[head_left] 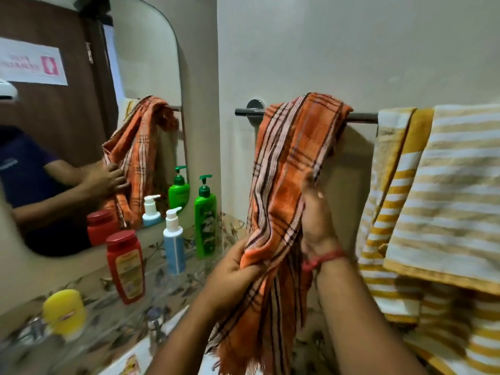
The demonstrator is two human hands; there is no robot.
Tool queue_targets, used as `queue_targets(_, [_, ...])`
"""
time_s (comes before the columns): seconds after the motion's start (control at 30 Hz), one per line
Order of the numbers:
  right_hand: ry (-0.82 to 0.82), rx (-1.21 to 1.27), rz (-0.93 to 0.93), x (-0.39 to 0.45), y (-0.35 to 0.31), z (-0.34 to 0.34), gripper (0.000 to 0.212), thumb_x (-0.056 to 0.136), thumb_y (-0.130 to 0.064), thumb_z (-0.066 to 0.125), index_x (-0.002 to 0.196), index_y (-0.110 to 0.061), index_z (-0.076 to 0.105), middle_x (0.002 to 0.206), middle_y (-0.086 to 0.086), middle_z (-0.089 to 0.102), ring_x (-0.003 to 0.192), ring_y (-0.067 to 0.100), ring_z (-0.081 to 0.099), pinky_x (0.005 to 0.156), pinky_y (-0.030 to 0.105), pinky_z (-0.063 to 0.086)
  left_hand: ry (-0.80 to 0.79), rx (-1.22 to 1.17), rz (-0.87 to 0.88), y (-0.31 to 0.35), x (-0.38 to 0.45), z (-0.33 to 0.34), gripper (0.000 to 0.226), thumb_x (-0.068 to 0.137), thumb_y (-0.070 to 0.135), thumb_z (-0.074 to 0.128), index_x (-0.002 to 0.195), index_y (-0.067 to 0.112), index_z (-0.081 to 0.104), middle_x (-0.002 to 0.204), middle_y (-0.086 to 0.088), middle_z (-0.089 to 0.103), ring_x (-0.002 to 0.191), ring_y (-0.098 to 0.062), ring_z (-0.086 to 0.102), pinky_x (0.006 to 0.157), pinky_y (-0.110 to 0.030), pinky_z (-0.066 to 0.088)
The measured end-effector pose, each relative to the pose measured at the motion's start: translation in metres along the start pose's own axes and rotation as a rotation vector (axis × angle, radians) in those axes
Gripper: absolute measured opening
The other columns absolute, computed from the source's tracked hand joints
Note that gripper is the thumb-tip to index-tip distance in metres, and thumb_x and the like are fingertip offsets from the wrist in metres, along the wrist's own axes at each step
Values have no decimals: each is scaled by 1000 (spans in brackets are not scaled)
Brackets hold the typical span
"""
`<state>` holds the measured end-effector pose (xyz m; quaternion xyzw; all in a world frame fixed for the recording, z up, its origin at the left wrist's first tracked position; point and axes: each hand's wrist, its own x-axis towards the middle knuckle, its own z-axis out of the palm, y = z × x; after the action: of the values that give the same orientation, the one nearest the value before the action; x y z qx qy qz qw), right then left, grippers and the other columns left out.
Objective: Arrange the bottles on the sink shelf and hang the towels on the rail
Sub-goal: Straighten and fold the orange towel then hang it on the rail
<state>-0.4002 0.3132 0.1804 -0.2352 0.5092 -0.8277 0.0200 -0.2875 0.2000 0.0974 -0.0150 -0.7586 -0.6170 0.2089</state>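
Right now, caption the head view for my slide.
Both hands, left hand and right hand, straighten the orange checked towel draped over the rail.

An orange plaid towel (284, 169) hangs bunched over the metal rail (362, 117), beside two yellow-and-white striped towels (446, 190). On the patterned sink shelf (113, 299) stand green (205, 217), blue-and-white (174, 242) and red bottles (125, 266), upright.
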Motion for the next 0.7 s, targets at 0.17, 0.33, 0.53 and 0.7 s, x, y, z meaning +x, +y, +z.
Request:
queue_targets(0.17, [-84,-9,40,4,-3,33,19,87,-8,73,104,1,71,89,8,78,82,26,75,79,42,59,109,-125,-67,3,-13,-14,65,65,26,72,128,31,52,127,-5,66,104,-7,70,79,-22,56])
queue_targets(0.33, [-490,-344,-164,-36,8,39,27,87,-7,68,103,-28,74,101,-10,76,100,5,71,91,28,56,275,-275,95,52,3,-28,84,76,55,75,146,21,43,140,-3,61,127,-19,61,101,-37,53])
queue_targets(0.53, [-670,-417,-165,-59,1,23,37,87,-38,68,123,-28,65,116,-7,73,109,10,68,95,34,56,381,-271,171,83,1,-37,48,91,31,60,131,6,59,126,-15,69,118,-30,66,103,-50,52])
queue_targets(0.7, [-457,59,-222,-64,3,18,59,87,-62,60,131,-23,60,129,8,67,122,30,62,100,48,50,469,-447,189,94,-15,-33,35,86,20,64,115,1,66,115,-17,70,114,-33,64,105,-44,50])
